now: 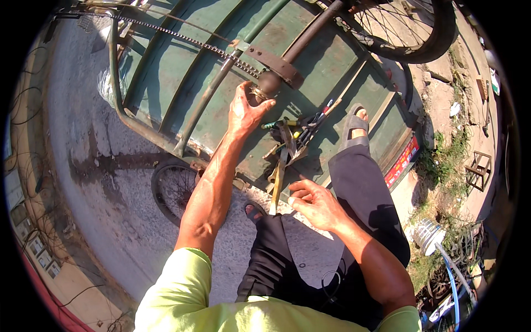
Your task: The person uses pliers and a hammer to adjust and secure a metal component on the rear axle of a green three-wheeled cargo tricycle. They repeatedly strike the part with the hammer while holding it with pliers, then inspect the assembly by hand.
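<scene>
My left hand (pixel 247 112) is closed round a ring-shaped metal part (pixel 258 95) at the end of a brown axle (pixel 313 29). A dark, rounded metal hub (pixel 270 82) sits just above it, beside a rusty bracket (pixel 275 65). A chain (pixel 188 41) runs from the upper left to this hub. My right hand (pixel 318 203) hovers in front of my thigh, fingers loosely bent and apart, with nothing visible in it. Nearest to it are a flat yellowish strip (pixel 279 180) and a heap of hand tools (pixel 296 137) lying on the green metal panel (pixel 232 146).
A spoked wheel (pixel 412 33) stands at the upper right, and another wheel (pixel 171 191) shows below the cart frame (pixel 141 129). My sandalled foot (pixel 357 124) rests on the panel. A white bucket (pixel 428 235) and a small metal frame (pixel 478 169) stand at right.
</scene>
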A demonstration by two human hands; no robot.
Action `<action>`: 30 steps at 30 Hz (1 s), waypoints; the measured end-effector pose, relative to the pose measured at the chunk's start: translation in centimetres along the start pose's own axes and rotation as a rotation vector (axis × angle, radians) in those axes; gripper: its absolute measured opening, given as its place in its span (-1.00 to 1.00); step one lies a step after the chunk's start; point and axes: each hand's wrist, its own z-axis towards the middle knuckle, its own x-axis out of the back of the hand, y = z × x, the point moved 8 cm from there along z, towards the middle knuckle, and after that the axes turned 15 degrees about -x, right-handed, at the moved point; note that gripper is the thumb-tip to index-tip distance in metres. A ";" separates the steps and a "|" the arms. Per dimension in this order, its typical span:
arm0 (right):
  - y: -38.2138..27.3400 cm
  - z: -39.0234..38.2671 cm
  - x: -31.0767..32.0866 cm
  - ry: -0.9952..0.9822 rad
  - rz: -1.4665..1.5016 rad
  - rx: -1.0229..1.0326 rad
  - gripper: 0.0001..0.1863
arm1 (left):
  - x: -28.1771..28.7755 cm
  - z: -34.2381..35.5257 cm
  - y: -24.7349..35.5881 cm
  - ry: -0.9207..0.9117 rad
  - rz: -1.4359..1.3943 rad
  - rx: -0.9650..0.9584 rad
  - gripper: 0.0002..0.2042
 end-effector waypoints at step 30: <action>0.4 0.2 -0.1 -0.014 -0.002 -0.008 -0.55 | -0.6 -0.8 2.0 0.108 0.284 -0.202 -0.16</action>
